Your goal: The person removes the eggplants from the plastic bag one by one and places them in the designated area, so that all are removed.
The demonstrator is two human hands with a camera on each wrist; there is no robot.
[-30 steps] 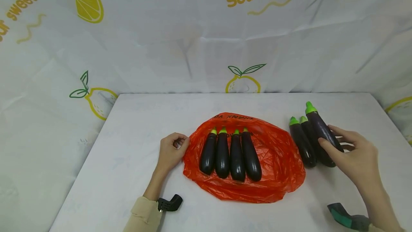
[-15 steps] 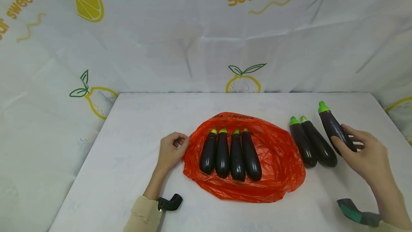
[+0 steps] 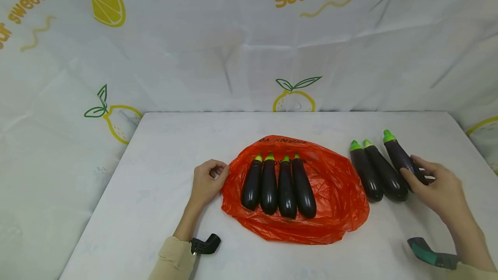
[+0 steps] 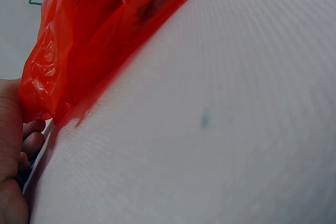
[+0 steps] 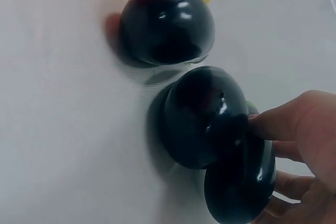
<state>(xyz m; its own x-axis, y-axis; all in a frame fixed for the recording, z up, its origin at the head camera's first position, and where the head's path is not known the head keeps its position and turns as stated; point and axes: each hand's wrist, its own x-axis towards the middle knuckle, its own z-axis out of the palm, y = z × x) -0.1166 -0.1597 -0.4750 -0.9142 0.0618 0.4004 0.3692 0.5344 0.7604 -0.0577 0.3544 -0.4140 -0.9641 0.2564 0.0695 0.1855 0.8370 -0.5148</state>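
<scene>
At the right of the head view my right hand (image 3: 443,187) grips an eggplant (image 3: 401,159) with a green cap, thumb on one side and fingers on the other. In the right wrist view this eggplant (image 5: 239,190) lies against a second eggplant (image 5: 202,116). A third eggplant (image 3: 365,174) lies just left of these two. My left hand (image 3: 207,182) pinches the left edge of a red plastic bag (image 3: 336,189), and the left wrist view shows bag film (image 4: 44,72) at the thumb. Several eggplants (image 3: 287,191) lie side by side on the bag.
The white table (image 3: 171,141) carries everything. Behind it hangs a white cloth (image 3: 175,55) printed with lemons and lettering. The bag's right edge comes up to the third eggplant.
My right hand has carried its eggplant to the right, off the other two, and then lowered it beside them. My left hand and the bag have stayed in place.
</scene>
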